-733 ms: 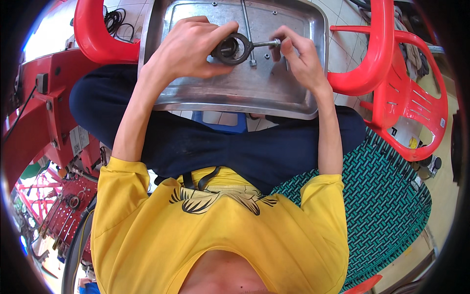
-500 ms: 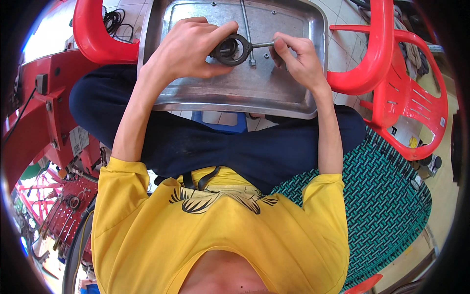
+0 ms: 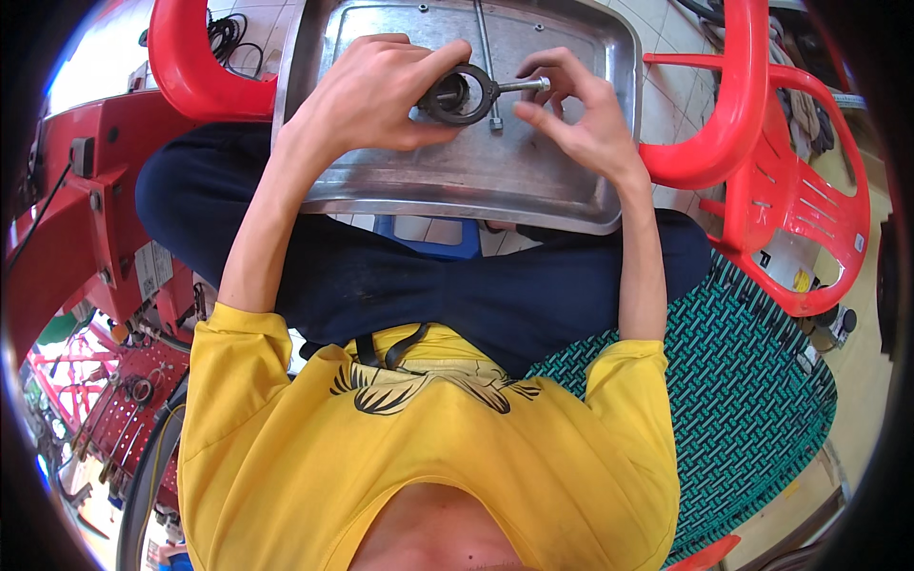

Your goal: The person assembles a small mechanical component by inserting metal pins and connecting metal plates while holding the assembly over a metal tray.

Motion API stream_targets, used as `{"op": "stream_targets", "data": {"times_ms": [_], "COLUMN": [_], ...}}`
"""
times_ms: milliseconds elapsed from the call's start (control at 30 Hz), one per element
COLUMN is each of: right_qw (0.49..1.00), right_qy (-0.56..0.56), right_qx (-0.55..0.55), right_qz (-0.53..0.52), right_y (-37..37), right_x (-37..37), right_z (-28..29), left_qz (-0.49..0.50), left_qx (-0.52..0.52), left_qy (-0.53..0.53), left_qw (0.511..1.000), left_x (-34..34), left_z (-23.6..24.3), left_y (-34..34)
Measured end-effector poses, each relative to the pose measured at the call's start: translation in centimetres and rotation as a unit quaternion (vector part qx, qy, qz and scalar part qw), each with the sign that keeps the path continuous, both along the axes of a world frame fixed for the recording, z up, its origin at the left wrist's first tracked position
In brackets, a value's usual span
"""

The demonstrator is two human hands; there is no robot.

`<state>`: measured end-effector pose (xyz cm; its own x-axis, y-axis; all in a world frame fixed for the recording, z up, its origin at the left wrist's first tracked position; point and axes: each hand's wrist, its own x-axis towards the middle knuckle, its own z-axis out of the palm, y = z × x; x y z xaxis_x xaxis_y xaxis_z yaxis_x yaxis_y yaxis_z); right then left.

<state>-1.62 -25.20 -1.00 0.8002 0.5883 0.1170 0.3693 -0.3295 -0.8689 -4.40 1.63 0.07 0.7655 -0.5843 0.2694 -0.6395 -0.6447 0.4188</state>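
Note:
My left hand (image 3: 367, 100) is closed around a dark metal ring-shaped part (image 3: 466, 121), held above a shallow metal tray (image 3: 457, 181). A bolt (image 3: 522, 86) sticks out of the ring's right side, its end pointing toward my right hand (image 3: 588, 119). That hand is apart from the bolt, fingers curved and spread with nothing between them. Behind the ring lies a long thin rod (image 3: 485, 48) with a block-like nut at its near end. My fingers hide part of the ring's left side.
Small nuts (image 3: 539, 28) lie at the tray's far side. Red plastic chair arms (image 3: 705, 157) flank the tray. A red plastic chair (image 3: 800, 190) stands at right, above a green woven seat (image 3: 752, 409). Red machinery (image 3: 105, 209) is at left, with black cable (image 3: 227, 43) on the floor.
My right hand has let go of the bolt and opened, its fingers spreading beside the bolt's end. My left hand still holds the ring-shaped part in nearly the same place.

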Motion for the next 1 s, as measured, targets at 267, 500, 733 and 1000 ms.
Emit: {"op": "stream_targets", "data": {"times_ms": [267, 500, 733, 1000], "right_qw": [0.999, 0.994, 0.993, 0.995], "right_qy": [0.030, 0.001, 0.046, -0.011], "right_qx": [-0.007, 0.105, 0.077, 0.080], "right_qz": [0.035, -0.041, -0.083, -0.060], "right_y": [-1.1, -0.3, 0.0, -0.3], "right_x": [0.6, 0.0, -0.4, 0.0], "right_z": [-1.0, 0.5, 0.4, 1.1], "left_qz": [0.000, 0.001, -0.002, -0.007], "left_qx": [0.008, 0.009, 0.001, -0.006], "left_qy": [0.005, 0.007, -0.004, 0.002], "left_qw": [1.000, 1.000, 1.000, 1.000], "left_x": [0.0, 0.0, 0.0, 0.0], "left_z": [-0.1, 0.1, -0.3, -0.1], "left_y": [0.0, -0.2, 0.0, -0.2]}}
